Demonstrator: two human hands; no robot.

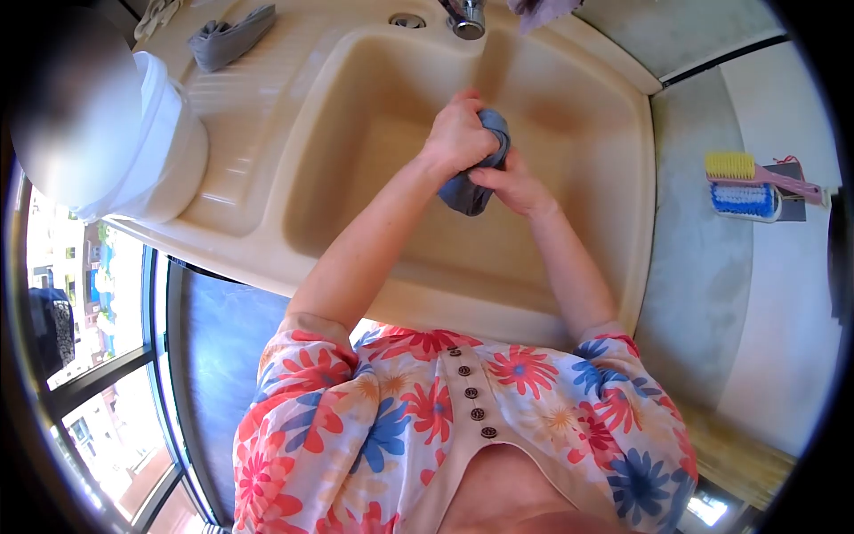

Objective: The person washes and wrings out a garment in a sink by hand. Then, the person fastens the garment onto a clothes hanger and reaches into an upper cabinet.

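Note:
Over the beige sink basin (391, 240), both my hands grip a bunched, dark grey cloth (468, 192); its folds hide whether it is a sock or some other piece. My left hand (461, 135) is closed around its upper part, with the knuckles up. Lower and to the right, my right hand (514, 182) pinches the cloth with the thumb along its side. The tap (466, 20) is at the basin's far edge, beyond my hands.
A twisted grey cloth (229, 37) lies on the ribbed drainboard (233, 169). A white bucket (169, 151) stands at the left. On the right wall hang a yellow-bristled brush (731, 165) and a blue-and-white brush (744, 201). Part of a purplish cloth (539, 11) shows beside the tap.

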